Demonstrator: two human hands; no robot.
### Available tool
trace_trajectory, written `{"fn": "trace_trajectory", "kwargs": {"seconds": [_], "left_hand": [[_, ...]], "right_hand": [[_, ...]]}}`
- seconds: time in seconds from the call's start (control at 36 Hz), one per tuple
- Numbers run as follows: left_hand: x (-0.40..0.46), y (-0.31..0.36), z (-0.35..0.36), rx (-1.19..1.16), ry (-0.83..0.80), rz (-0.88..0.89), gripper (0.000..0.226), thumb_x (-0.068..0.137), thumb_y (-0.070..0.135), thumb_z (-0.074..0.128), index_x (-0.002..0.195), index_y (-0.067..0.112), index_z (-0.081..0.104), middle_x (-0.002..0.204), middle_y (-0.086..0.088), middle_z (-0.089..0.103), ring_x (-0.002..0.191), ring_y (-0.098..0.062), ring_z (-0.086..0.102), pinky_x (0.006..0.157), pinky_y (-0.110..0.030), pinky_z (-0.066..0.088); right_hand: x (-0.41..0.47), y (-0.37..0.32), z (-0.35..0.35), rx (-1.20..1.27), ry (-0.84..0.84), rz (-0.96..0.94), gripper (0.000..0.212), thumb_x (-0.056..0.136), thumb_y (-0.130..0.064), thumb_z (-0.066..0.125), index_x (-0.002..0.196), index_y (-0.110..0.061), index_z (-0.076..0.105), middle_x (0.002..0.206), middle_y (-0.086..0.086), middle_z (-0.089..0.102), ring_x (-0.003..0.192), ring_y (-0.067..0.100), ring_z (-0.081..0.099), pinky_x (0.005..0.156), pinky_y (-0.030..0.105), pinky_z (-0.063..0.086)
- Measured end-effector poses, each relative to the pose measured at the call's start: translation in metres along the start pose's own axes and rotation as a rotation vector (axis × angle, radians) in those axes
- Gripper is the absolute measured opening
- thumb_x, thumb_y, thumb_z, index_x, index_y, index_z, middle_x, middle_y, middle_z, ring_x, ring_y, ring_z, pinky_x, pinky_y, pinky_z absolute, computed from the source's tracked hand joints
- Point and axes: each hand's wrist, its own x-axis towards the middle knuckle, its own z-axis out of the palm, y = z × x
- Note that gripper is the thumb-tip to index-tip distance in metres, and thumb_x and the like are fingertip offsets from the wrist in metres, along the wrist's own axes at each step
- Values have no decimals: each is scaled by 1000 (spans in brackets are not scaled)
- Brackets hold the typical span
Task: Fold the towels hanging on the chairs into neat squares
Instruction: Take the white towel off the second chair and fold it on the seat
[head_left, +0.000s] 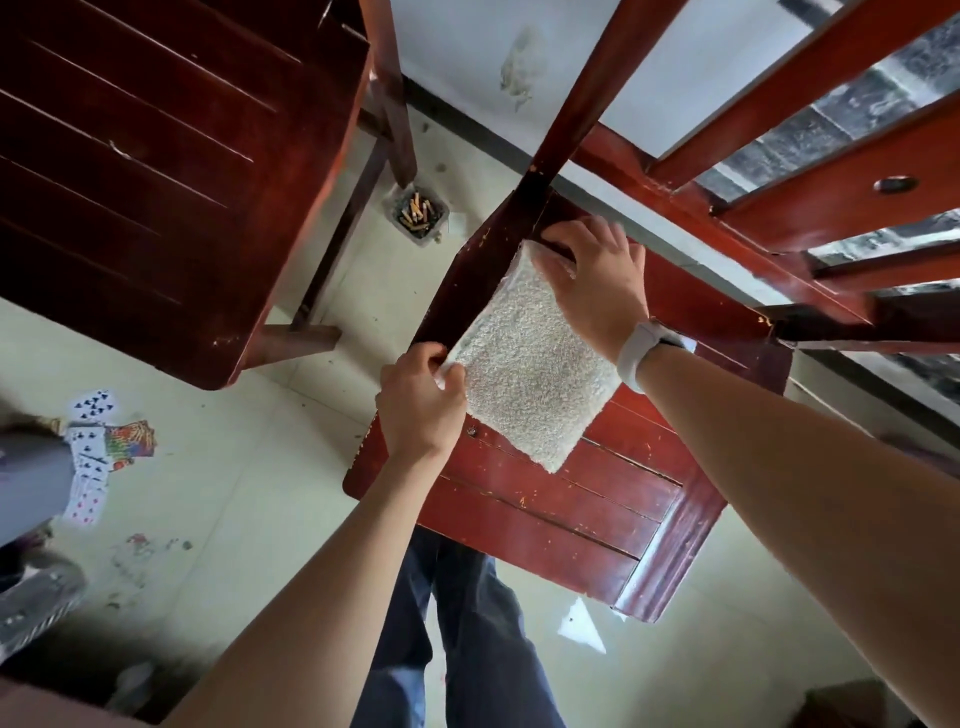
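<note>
The person is wearing a white wristband on the right wrist, dark blue trousers, and both forearms are showing bare.

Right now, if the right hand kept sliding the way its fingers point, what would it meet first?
Probably the dark wooden chair rail: the right hand lies on the white towel with fingertips already at it, though depth is unclear.
</note>
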Motion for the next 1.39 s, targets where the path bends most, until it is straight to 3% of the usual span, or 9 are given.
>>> {"fn": "trace_trajectory", "kwargs": {"seconds": [0.17,0.33,0.67,0.86,1.0,1.08,1.17,1.31,1.39], "left_hand": [[-8,9,-8,327,71,537,52,76,9,52,128,8,49,125,-14,53,120,-30,46,96,-45,39],[-6,5,24,506,-139,880,60,84,10,61,137,-1,36,146,-18,34,135,-34,30,109,-48,31],[5,-11,29,666,-229,788,60,91,31,35,145,8,22,154,-9,16,143,-27,12,113,-53,18],[27,51,16,652,-171,999,49,88,24,41,135,11,42,146,-11,36,138,-28,28,112,-55,12],[61,83,38,844,-350,1005,52,96,32,33,146,20,21,155,-4,19,143,-25,9,112,-54,-4],[69,81,35,852,-329,945,46,95,32,36,139,19,36,141,-7,42,131,-28,33,111,-53,12],[60,75,26,804,-202,840,40,90,32,44,124,10,51,112,-15,58,105,-34,52,95,-48,31],[35,56,20,589,-307,493,50,86,38,51,126,9,46,118,-14,53,109,-33,51,91,-47,38],[29,55,25,432,-334,459,54,89,32,52,134,6,41,126,-15,48,117,-30,46,95,-43,38]], "right_hand": [[-61,8,-8,-124,184,-155,40,86,-5,45,125,-8,54,123,13,56,118,30,51,106,57,30],[-88,20,22,-380,-84,-142,50,93,-25,39,142,-15,32,147,21,32,135,40,30,109,60,15],[-89,32,32,-209,-67,-134,50,97,-33,27,145,-19,24,152,15,25,140,34,20,114,53,6],[-149,12,17,391,69,785,46,88,-47,47,119,-14,49,109,2,57,102,19,51,92,45,44],[-163,-12,32,466,-251,910,43,84,-56,45,99,-16,51,99,-1,59,97,22,55,93,44,39],[-155,-12,25,633,-238,968,29,83,-40,52,95,-15,48,89,-1,58,88,24,58,89,48,45],[-151,6,8,672,-79,946,21,82,-29,55,94,-16,45,77,-6,55,80,25,59,86,50,47],[-144,45,-12,585,422,887,23,86,-16,56,104,-2,52,99,13,56,93,31,54,84,49,46],[-147,45,0,774,379,1019,23,87,-19,57,88,4,53,79,13,58,64,24,52,58,35,44]]}}
